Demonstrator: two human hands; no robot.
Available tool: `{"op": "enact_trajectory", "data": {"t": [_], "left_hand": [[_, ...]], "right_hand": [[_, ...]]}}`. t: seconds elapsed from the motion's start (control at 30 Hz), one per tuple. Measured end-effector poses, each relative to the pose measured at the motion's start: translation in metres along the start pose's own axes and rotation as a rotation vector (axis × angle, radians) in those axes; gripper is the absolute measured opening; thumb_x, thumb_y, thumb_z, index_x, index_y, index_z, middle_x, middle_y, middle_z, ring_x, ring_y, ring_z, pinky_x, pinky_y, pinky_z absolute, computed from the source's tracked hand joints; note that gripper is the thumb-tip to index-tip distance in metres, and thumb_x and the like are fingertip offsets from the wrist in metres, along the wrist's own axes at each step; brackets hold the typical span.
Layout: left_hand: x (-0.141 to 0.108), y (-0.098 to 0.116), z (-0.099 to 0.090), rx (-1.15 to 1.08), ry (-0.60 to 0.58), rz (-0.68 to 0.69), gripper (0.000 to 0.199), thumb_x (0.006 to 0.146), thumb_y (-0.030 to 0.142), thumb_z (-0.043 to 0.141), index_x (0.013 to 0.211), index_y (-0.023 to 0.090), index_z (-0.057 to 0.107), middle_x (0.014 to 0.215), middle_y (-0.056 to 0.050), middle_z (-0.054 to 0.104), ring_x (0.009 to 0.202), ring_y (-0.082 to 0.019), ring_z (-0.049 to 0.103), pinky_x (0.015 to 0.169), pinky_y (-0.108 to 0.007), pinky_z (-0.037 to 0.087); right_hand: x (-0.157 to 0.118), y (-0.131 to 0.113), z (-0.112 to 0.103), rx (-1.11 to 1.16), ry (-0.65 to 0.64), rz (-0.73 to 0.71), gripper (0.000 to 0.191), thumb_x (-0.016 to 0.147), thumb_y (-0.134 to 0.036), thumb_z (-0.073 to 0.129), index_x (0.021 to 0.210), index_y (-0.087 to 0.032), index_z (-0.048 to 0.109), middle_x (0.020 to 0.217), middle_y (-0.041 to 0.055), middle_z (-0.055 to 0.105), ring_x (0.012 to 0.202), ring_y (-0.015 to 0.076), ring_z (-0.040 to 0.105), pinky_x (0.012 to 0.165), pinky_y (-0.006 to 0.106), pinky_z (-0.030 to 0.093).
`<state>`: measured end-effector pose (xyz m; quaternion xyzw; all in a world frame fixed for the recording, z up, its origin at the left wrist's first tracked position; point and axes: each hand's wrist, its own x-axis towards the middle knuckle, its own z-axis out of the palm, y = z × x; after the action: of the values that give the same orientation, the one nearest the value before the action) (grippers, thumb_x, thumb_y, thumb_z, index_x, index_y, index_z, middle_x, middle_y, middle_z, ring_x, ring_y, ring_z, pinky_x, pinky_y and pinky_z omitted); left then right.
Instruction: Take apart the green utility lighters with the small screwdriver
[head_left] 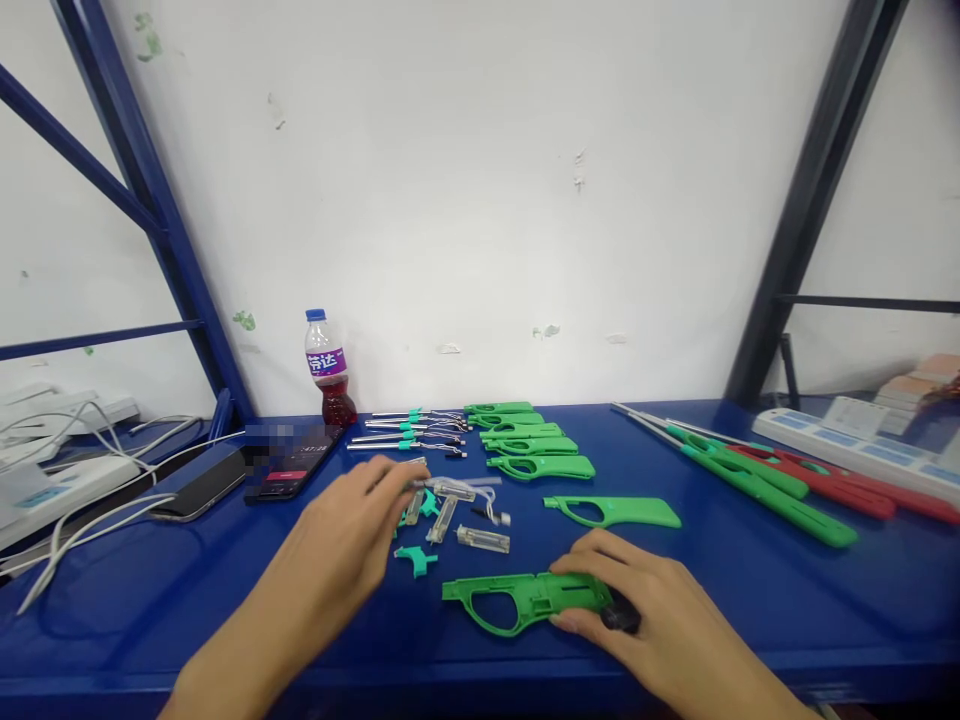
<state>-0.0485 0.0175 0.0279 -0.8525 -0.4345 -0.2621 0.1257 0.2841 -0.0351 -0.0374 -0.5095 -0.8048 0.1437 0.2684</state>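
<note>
My right hand [637, 600] grips the back end of an open green lighter casing half [529, 596], thumb on the near edge and fingers on the far edge. The casing lies hollow side up on the blue table. A small black piece [621, 612] shows under my right fingers. My left hand [356, 515] is closed in a pinch above the small parts, on a thin pale part with a white wire [487, 490]; my fingers partly hide it. Close by are clear fuel tanks [484, 540] and a teal trigger [416, 560].
Several green casing halves [544, 467] and metal rods with wires [386, 443] lie farther back. Finished green lighters [772, 495] and red lighters [832, 480] rest at right, beside a power strip [862, 445]. At left are a bottle [328, 370], phones [202, 485] and white cables [56, 540].
</note>
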Motion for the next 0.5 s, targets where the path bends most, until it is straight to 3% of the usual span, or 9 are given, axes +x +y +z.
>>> {"op": "enact_trajectory", "data": {"t": [0.07,0.17,0.27,0.5], "left_hand": [[0.024,-0.019,-0.004,0.009,-0.026,-0.01,0.033,0.113,0.031,0.038,0.135,0.025,0.061,0.125,-0.009,0.072,0.112,-0.03,0.071,0.096,-0.045,0.057],[0.063,-0.051,-0.002,0.017,-0.124,-0.016,0.029,0.113,0.028,0.042,0.131,0.021,0.064,0.12,-0.01,0.073,0.103,-0.027,0.072,0.09,-0.045,0.06],[0.089,-0.078,0.012,0.006,-0.24,0.002,0.03,0.107,0.039,0.065,0.129,0.018,0.066,0.123,-0.008,0.071,0.104,-0.023,0.072,0.092,-0.045,0.062],[0.095,-0.105,0.051,0.0,-0.411,0.002,0.031,0.105,0.039,0.069,0.129,0.018,0.067,0.126,-0.009,0.071,0.107,-0.024,0.072,0.093,-0.045,0.063]], "right_hand": [[0.0,0.0,0.0,-0.004,-0.012,0.004,0.023,0.104,-0.052,0.068,0.121,-0.039,0.075,0.124,0.0,0.072,0.093,0.0222,0.076,0.087,0.033,0.058],[0.0,-0.001,0.0,-0.005,-0.027,0.009,0.022,0.104,-0.051,0.068,0.12,-0.039,0.075,0.124,-0.0004,0.072,0.093,0.0224,0.076,0.088,0.034,0.058],[0.0,-0.001,-0.001,-0.017,-0.031,0.018,0.02,0.104,-0.051,0.068,0.119,-0.04,0.075,0.125,-0.0009,0.072,0.093,0.0229,0.075,0.085,0.035,0.058],[-0.001,-0.001,0.0,-0.057,-0.007,0.003,0.021,0.104,-0.051,0.068,0.123,-0.042,0.073,0.125,-0.0019,0.073,0.094,0.0238,0.076,0.083,0.035,0.058]]}}
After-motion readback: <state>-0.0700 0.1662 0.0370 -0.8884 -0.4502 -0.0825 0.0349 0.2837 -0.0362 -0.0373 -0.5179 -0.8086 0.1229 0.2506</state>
